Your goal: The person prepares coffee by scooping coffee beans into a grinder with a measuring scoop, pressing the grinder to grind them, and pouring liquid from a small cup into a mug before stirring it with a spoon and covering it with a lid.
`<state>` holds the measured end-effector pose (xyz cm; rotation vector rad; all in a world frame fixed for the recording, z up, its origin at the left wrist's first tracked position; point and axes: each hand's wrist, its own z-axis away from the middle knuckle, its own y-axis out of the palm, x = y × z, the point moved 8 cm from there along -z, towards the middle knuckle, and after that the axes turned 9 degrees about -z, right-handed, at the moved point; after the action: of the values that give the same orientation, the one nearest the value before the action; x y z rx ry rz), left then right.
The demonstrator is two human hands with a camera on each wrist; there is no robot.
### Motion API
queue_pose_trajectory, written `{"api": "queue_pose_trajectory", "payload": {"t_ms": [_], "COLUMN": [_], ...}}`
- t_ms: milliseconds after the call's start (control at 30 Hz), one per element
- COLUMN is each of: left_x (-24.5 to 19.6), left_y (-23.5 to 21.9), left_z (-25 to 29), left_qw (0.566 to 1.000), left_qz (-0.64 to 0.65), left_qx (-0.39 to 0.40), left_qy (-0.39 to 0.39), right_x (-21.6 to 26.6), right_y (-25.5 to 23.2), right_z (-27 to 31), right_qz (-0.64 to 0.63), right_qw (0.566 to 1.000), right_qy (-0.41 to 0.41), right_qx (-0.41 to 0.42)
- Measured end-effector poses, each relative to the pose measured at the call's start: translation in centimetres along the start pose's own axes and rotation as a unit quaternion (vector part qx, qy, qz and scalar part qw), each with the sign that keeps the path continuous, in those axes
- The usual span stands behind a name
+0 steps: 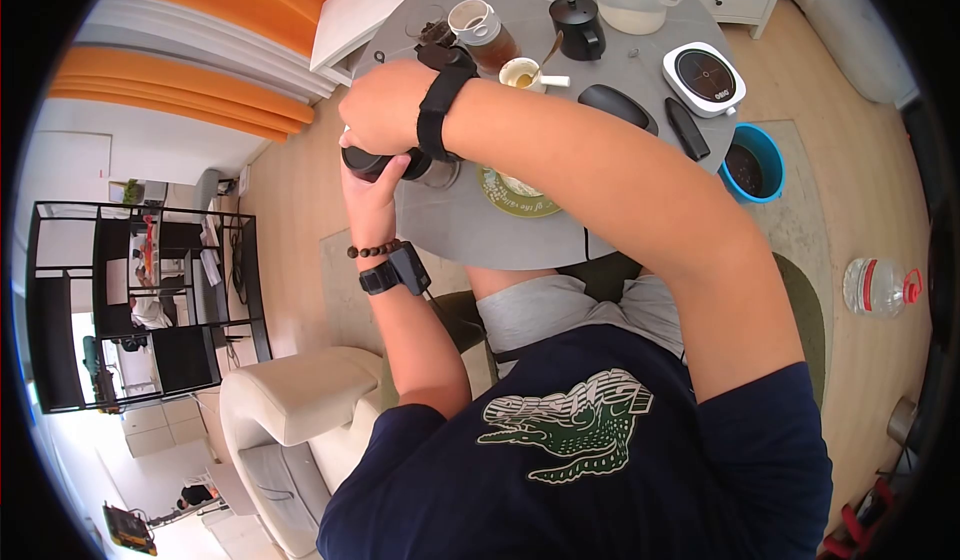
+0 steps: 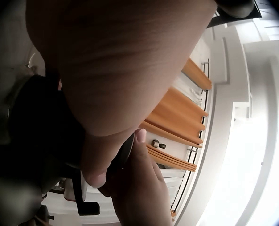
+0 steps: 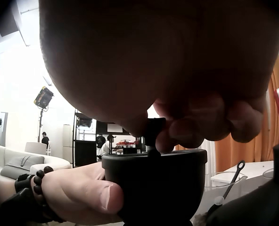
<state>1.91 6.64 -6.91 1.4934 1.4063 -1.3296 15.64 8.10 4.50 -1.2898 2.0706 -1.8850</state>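
Observation:
A hand coffee grinder [image 3: 160, 183], with a black cup-shaped top and a small black crank knob [image 3: 154, 132], is held over the left edge of the round grey table [image 1: 450, 230]. My left hand [image 1: 372, 195] grips its black body, thumb along the side. From above, my right hand [image 1: 385, 110] pinches the knob with curled fingers, as the right wrist view shows. In the head view the grinder's silver lower part [image 1: 440, 173] points toward the table's middle, close to a green plate [image 1: 520, 205]. My right forearm partly hides that plate.
Behind my right hand stand a glass jar [image 1: 490, 45] of brown liquid and a white cup [image 1: 522, 73] with a spoon. Farther back are a black kettle [image 1: 578, 28] and a clear pitcher [image 1: 635, 0]. A white round-topped appliance [image 1: 704, 80] lies right, above a blue bucket [image 1: 775, 165].

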Motion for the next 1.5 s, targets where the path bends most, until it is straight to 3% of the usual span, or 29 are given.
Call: {"api": "queue_pose_trajectory", "payload": {"t_ms": [67,267,500,633,767,900,1000,1100,1200,1367,1500], "left_x": [-0.1,-1.0,-0.5,-0.9,-0.6,-0.2,0.3,-0.3,-0.5,-0.5,-0.6], "left_y": [-0.1,1.2,1.5,1.7,1.2,1.4,0.5,0.2,-0.4,-0.2,0.0], "left_z": [0.3,1.2,1.4,1.6,1.5,1.8,1.7,0.9,0.4,0.3,0.4], "left_qw": [0.997,0.99,0.984,0.973,0.959,0.972,0.988,0.999,0.999,0.999,1.0], "left_qz": [-0.062,-0.066,-0.041,-0.111,-0.177,-0.101,-0.028,0.015,0.04,0.042,-0.002], "left_qx": [-0.048,-0.121,-0.168,-0.196,-0.216,-0.206,-0.151,-0.047,0.008,0.02,-0.009], "left_qy": [-0.001,0.032,0.054,0.055,0.055,0.043,0.015,-0.003,0.015,0.002,0.003], "right_x": [0.3,0.8,1.3,2.2,1.9,1.4,1.2,1.0,0.6,0.4,0.8], "right_y": [0.0,-0.4,0.2,0.5,0.9,0.6,0.4,0.2,0.0,-0.1,-1.2], "right_z": [0.1,0.4,0.3,0.1,0.2,0.7,0.7,0.2,0.1,-0.5,0.3], "right_qz": [0.012,0.025,0.02,0.044,0.048,0.053,0.048,0.026,0.003,0.001,0.033], "right_qw": [1.0,0.999,0.996,0.99,0.993,0.994,0.995,0.997,0.998,0.997,0.998], "right_qy": [-0.004,0.008,0.014,0.019,0.033,0.032,0.008,-0.018,-0.044,-0.073,-0.034], "right_qx": [-0.01,-0.03,-0.083,-0.131,-0.104,-0.089,-0.088,-0.076,-0.052,-0.038,-0.044]}}
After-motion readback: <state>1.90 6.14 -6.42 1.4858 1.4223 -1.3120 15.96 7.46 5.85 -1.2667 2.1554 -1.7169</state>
